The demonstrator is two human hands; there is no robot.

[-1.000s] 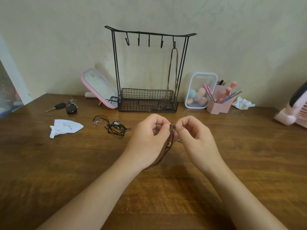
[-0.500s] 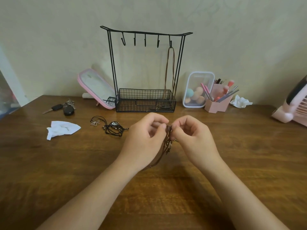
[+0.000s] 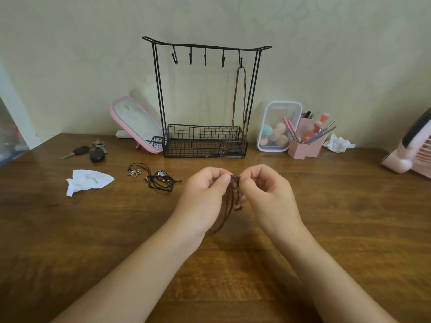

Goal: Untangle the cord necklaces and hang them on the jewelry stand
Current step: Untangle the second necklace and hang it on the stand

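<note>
My left hand [image 3: 205,197] and my right hand [image 3: 268,194] meet over the table's middle, both pinching the top of a brown cord necklace [image 3: 229,206] whose strands dangle down between them. A tangle of black cord necklaces [image 3: 161,180] with a flower pendant lies on the wood to the left. The black wire jewelry stand [image 3: 205,94] stands at the back against the wall. One brown cord necklace [image 3: 240,101] hangs from its rightmost hook down into the wire basket; the other hooks are bare.
Keys [image 3: 93,151] and a crumpled white tissue [image 3: 88,181] lie at left. A pink mirror [image 3: 136,123] leans beside the stand. A clear box of sponges [image 3: 278,127], a pink brush holder [image 3: 305,145], another tissue [image 3: 338,143] and a pink fan [image 3: 412,152] sit at right.
My hands stay together on the brown cord, fingers shifting slightly at its top. The camera has tilted a little, so the scene sits lower in the frame.
</note>
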